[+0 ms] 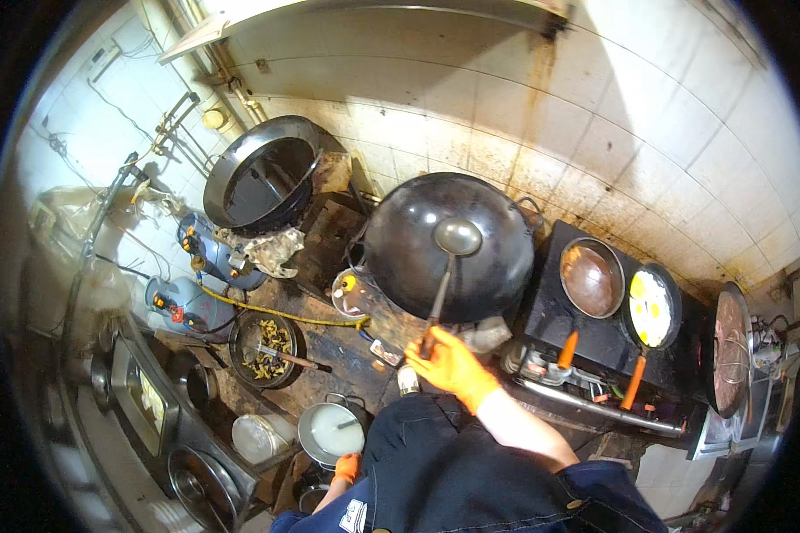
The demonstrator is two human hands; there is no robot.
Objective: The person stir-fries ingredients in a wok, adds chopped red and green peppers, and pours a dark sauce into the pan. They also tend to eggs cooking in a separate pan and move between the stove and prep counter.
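Observation:
My right hand (453,366), in an orange glove, grips the dark handle of a metal ladle (459,238). The ladle's round bowl is over a large black wok (400,260); I cannot tell whether the two touch. At the lower left, my left hand (348,468), also gloved in orange, holds the near rim of a metal pot (307,440); its fingers are partly hidden. Whitish liquid (333,426) and the end of a utensil show inside that pot. A lidded white bucket (261,438) stands left of it.
On the black stove at right are a brown-filled pan (590,280) and a frying pan (673,320) of eggs. A large pan (723,373) is beyond. Gas cylinders (190,305), a yellow hose (273,314) and a pan of scraps (237,333) lie left, below another wok (223,180).

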